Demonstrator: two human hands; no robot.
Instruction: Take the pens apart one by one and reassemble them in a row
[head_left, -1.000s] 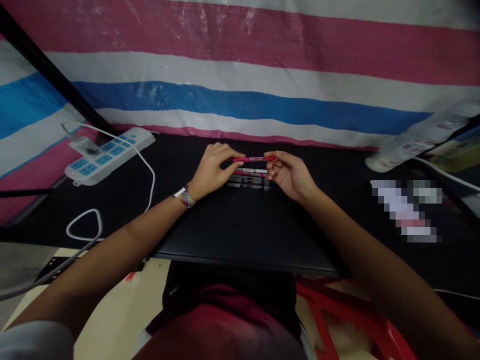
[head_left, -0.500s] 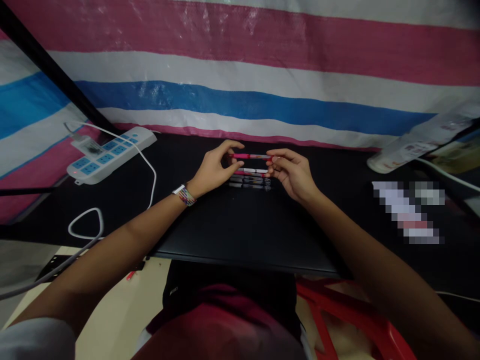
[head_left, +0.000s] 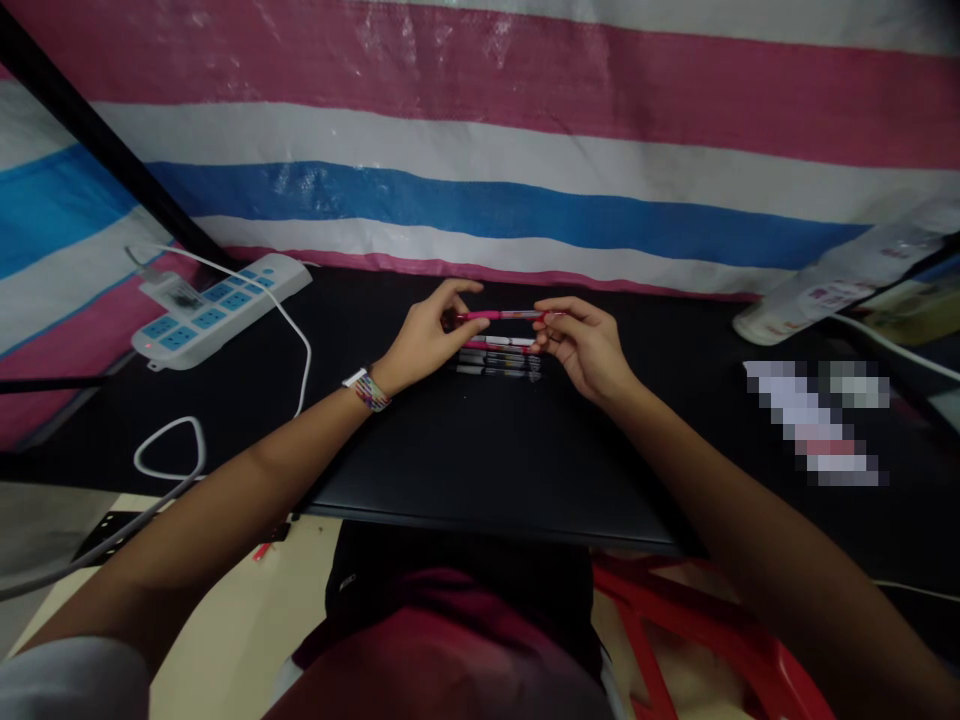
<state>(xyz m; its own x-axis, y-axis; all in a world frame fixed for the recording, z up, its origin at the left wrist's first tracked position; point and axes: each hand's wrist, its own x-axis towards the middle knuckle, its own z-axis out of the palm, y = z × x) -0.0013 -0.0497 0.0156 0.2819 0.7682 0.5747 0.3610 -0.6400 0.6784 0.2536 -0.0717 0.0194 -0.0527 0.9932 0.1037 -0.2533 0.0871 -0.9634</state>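
A pen (head_left: pixel 512 315) with a pink grip and a pale barrel lies level between my hands, just beyond a row of other pens. My left hand (head_left: pixel 430 335) curls round its pink end, thumb against the near side and index finger lifted; the other fingers are partly hidden. At the opposite end, my right hand (head_left: pixel 583 340) pinches the pen between thumb and fingers. Several pens lie side by side below it, among them a white and pink pen (head_left: pixel 510 341) and a clear, dark-tipped pen (head_left: pixel 499 372). My fingers cover some of their ends.
The pens rest on a black table (head_left: pixel 480 450). To the left stands a white power strip (head_left: pixel 187 350) with a plug and a looping white cable (head_left: pixel 309 360). At right are a clear plastic bottle (head_left: pixel 787 310) and a blurred-out item (head_left: pixel 814 420). A striped sheet (head_left: pixel 480 200) hangs behind.
Both hands and the pen between them stay nearly in place. The left hand has shifted very slightly left, and the pen's pink end sits a touch lower.
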